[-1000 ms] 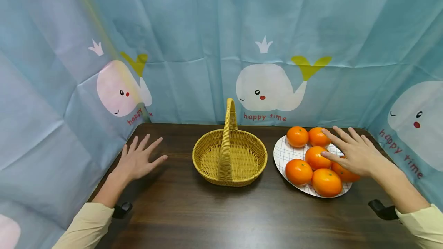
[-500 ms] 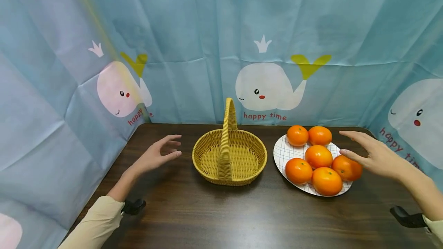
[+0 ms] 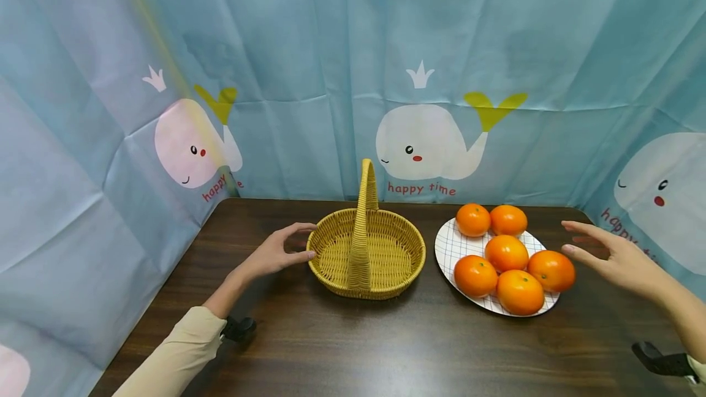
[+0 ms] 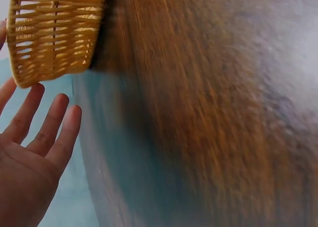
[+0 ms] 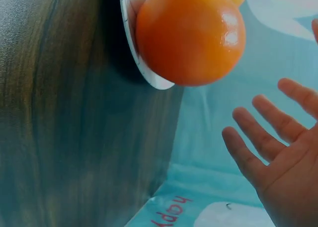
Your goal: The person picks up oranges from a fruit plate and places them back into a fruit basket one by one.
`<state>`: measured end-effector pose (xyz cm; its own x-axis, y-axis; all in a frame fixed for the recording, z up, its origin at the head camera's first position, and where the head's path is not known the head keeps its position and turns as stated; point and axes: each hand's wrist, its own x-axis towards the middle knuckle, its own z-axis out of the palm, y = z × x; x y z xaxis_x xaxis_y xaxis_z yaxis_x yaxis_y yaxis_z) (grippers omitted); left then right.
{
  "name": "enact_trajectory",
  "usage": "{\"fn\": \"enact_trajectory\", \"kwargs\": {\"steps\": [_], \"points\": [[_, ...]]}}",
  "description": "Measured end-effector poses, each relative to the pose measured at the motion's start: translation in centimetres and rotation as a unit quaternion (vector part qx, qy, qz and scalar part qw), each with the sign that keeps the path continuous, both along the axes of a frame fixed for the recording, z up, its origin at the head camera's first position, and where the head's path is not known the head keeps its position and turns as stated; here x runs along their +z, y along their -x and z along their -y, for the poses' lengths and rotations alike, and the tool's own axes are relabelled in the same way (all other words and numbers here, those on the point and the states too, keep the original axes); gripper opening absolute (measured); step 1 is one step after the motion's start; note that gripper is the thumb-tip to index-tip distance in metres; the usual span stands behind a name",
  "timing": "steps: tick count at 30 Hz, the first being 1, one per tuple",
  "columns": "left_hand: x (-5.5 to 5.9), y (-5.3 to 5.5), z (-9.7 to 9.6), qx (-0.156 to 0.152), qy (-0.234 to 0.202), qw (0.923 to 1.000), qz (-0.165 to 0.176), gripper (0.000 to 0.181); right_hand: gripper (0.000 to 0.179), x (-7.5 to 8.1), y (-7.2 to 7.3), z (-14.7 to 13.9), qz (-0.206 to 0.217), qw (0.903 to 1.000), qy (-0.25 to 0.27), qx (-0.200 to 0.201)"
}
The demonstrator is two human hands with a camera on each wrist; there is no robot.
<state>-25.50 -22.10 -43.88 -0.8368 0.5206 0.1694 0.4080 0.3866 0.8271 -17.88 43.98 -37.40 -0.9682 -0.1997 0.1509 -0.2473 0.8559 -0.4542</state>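
Observation:
A yellow woven basket (image 3: 388, 253) with a tall arched handle (image 3: 360, 244) stands mid-table. My left hand (image 3: 270, 256) is at its left side, thumb and fingertips right at the rim. In the left wrist view the fingers (image 4: 49, 125) are spread just under the basket's wall (image 4: 54, 33). To the right, a white plate (image 3: 448, 242) with a grid pattern bears several oranges (image 3: 520, 292). Beside its right edge my right hand (image 3: 629, 265) hovers, thumb and fingers parted, holding nothing. The right wrist view shows the nearest orange (image 5: 191, 38) apart from those fingers (image 5: 263, 137).
Everything stands on a dark wooden table (image 3: 380, 348). A blue curtain (image 3: 298, 139) with whale prints closes off the back and both sides. Each wrist wears a black strap mount, such as the left one (image 3: 238, 328).
My left hand has moved right from the table's left side to the basket's rim. My right hand has drawn back rightward from over the oranges. Basket and plate stay in place.

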Motion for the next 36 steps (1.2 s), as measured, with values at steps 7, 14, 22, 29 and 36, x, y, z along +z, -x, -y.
{"fn": "enact_trajectory", "kwargs": {"steps": [7,14,22,29,36], "points": [[-0.1,0.1,-0.3,0.016,0.019,0.9996,0.010,0.065,0.070,-1.9,0.2,-1.4,0.025,0.9950,0.072,0.064],[-0.2,0.2,-0.2,0.019,0.026,0.9995,0.005,0.066,0.084,-2.8,0.6,-2.0,0.036,0.9885,0.095,0.113],[-0.1,0.2,-0.3,0.008,0.022,0.9997,-0.008,0.064,0.075,-3.4,1.2,-1.5,0.068,0.9700,0.153,0.176],[-0.1,0.2,-0.3,0.007,0.023,0.9997,-0.002,0.063,0.058,-3.8,1.7,-1.6,0.104,0.9539,0.198,0.200],[0.1,0.1,-0.2,-0.004,0.033,0.9994,-0.008,0.064,0.058,-3.4,1.4,-2.0,0.103,0.9616,0.199,0.158]]}}
